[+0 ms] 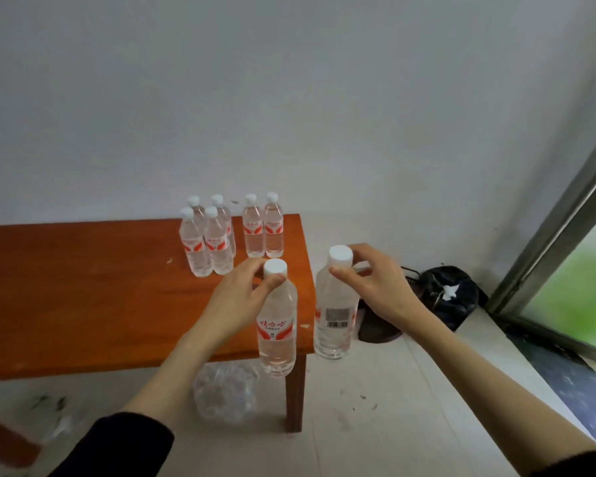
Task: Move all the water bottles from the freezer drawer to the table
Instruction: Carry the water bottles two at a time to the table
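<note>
Pale grey wall point(289, 98) stands behind an orange-brown wooden table point(83, 287), and six water bottles point(231, 232) already stand upright near its far right corner, four close together on the left and two side by side just to the right of them. Each hand carries one more bottle in the air. The left hand point(234, 297) holds the left bottle point(277, 325) by its neck just under the white cap, with thumb and fingers curled round it, and the bottle hangs in front of the near right edge of the table, its red label turned to the camera. The right hand point(369, 284) pinches the right bottle point(334, 315) at the cap and neck in the same way; this bottle hangs beside the table, over the floor point(393, 390), and shows its barcode. Both bottles look full, so I judge them rather heavy for a fingertip hold, and since they come from a freezer they may be cold and perhaps wet, so slippery. The thin plastic body gives under pressure, but the neck and cap are stiff, so the neck is a good place to hold. A firmer grip round the body would be safer when setting them down. Under the table lies some crumpled clear plastic point(224, 394), and a dark bag point(455, 290) sits on the floor near the window frame point(544, 242) at right.
</note>
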A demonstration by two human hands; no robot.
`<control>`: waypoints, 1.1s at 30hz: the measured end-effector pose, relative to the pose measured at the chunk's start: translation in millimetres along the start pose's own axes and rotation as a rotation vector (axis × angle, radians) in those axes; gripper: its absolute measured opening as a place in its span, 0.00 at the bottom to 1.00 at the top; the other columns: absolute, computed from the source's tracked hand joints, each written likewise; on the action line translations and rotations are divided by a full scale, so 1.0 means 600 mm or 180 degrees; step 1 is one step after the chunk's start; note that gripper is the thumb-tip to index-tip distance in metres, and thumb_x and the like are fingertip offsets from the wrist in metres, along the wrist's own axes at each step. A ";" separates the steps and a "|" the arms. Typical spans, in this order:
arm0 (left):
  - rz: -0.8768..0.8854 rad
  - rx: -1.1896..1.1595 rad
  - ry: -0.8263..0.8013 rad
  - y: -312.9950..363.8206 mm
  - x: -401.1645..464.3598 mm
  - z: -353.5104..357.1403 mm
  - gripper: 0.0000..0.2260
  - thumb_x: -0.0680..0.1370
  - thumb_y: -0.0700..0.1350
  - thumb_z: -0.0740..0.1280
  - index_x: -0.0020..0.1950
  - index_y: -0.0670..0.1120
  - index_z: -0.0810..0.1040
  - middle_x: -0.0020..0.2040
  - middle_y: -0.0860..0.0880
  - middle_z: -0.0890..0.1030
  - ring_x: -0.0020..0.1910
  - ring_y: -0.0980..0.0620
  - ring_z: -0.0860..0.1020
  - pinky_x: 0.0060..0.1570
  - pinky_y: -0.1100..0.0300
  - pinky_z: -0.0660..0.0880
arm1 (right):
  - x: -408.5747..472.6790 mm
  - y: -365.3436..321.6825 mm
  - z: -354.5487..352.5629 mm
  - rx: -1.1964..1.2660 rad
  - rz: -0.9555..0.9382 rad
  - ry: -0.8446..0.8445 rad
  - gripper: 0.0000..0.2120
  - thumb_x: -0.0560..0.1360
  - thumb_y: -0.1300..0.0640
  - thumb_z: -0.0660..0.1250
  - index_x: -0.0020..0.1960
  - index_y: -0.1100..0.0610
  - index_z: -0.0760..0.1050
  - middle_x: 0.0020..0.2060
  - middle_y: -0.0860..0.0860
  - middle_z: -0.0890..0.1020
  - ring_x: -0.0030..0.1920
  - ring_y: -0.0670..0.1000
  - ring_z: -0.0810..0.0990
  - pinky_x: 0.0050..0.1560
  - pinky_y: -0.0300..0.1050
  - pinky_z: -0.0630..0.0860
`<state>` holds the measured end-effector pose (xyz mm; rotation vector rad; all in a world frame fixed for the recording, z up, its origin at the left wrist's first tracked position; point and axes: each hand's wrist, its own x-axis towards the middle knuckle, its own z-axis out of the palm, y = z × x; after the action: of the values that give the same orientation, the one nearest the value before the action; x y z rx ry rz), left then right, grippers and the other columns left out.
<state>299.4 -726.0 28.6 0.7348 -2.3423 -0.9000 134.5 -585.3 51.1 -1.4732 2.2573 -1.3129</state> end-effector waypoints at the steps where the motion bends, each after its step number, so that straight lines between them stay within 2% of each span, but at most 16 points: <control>1: -0.0034 0.0009 -0.0015 -0.013 0.019 -0.003 0.14 0.76 0.54 0.62 0.58 0.49 0.74 0.54 0.52 0.77 0.52 0.56 0.75 0.52 0.58 0.74 | 0.025 0.004 0.008 -0.0016 -0.0018 -0.0028 0.15 0.73 0.49 0.67 0.57 0.53 0.74 0.50 0.44 0.77 0.50 0.45 0.76 0.51 0.45 0.77; 4: -0.0156 0.0137 -0.0024 -0.049 0.071 -0.010 0.13 0.76 0.54 0.62 0.57 0.50 0.72 0.53 0.52 0.77 0.53 0.54 0.75 0.54 0.54 0.74 | 0.090 0.015 0.032 -0.0089 -0.0018 -0.0119 0.16 0.73 0.49 0.66 0.58 0.54 0.74 0.52 0.46 0.77 0.51 0.45 0.75 0.53 0.45 0.77; 12: -0.0485 0.0143 -0.0137 -0.162 0.229 -0.027 0.12 0.77 0.52 0.62 0.56 0.47 0.73 0.51 0.51 0.77 0.51 0.52 0.74 0.49 0.60 0.69 | 0.257 0.065 0.131 -0.0223 0.0304 -0.0430 0.17 0.73 0.50 0.67 0.59 0.56 0.73 0.57 0.51 0.77 0.53 0.48 0.75 0.57 0.49 0.76; 18: -0.0604 0.0210 -0.0519 -0.241 0.332 -0.014 0.12 0.77 0.50 0.62 0.58 0.47 0.72 0.50 0.54 0.73 0.50 0.55 0.73 0.49 0.61 0.68 | 0.353 0.110 0.210 -0.0463 0.0502 -0.0715 0.17 0.74 0.51 0.66 0.61 0.56 0.71 0.58 0.52 0.77 0.56 0.50 0.76 0.58 0.48 0.75; 23: -0.0666 0.0187 -0.0767 -0.291 0.404 -0.005 0.14 0.77 0.48 0.63 0.60 0.46 0.70 0.52 0.54 0.72 0.53 0.55 0.71 0.51 0.61 0.66 | 0.418 0.145 0.264 -0.0719 0.0687 -0.0827 0.17 0.74 0.51 0.66 0.61 0.55 0.71 0.59 0.51 0.77 0.55 0.48 0.75 0.54 0.40 0.70; 26: -0.0641 0.0162 -0.0754 -0.310 0.434 0.003 0.13 0.77 0.47 0.63 0.60 0.45 0.71 0.51 0.54 0.71 0.51 0.57 0.70 0.50 0.62 0.65 | 0.451 0.159 0.287 -0.0694 0.0762 -0.0845 0.17 0.75 0.52 0.65 0.61 0.56 0.71 0.58 0.52 0.77 0.53 0.48 0.74 0.52 0.38 0.68; 33: -0.0780 0.0130 -0.0644 -0.341 0.476 0.021 0.13 0.77 0.46 0.64 0.60 0.45 0.72 0.57 0.48 0.76 0.51 0.57 0.70 0.52 0.62 0.65 | 0.497 0.186 0.317 -0.0624 0.0803 -0.0752 0.16 0.75 0.54 0.65 0.61 0.56 0.71 0.55 0.53 0.77 0.50 0.46 0.73 0.51 0.39 0.69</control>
<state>147.3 -1033.4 -48.8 1.0064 -2.4892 -1.0779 9.5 -919.9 -50.0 -1.2665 2.3691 -0.8222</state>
